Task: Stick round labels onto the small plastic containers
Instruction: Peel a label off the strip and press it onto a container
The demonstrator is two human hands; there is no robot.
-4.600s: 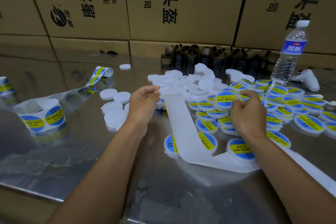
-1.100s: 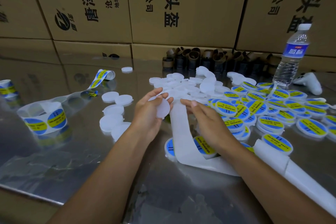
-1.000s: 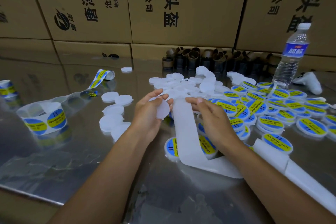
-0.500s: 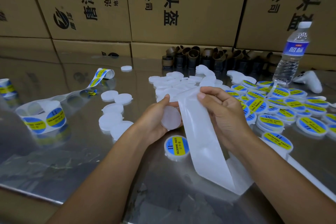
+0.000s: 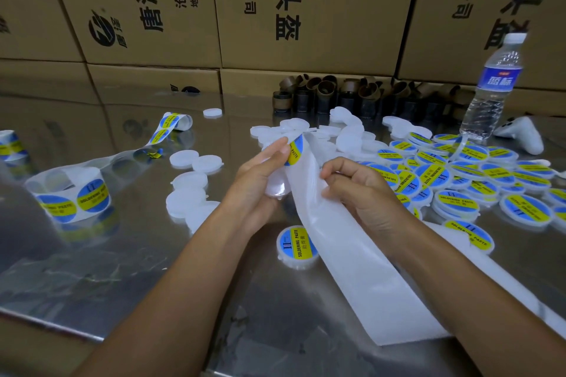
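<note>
Stacked cardboard boxes [image 5: 153,9] behind a shiny metal table [image 5: 92,254]; cut off at the right edge, a labelled heap [image 5: 459,205], too overlapped to count; likewise the blank heap [image 5: 352,141] behind the hands. Half hidden in the left hand [image 5: 257,184], fingers curled round it, one blank container [image 5: 277,187]; fingertip on one round label [image 5: 294,150], part-peeled from the backing strip [image 5: 352,254]; right hand [image 5: 361,193] pinching that strip. Five loose blanks [image 5: 186,202] at left; one labelled container [image 5: 295,246] below the wrists; one water bottle [image 5: 490,92]; one label roll [image 5: 73,199].
</note>
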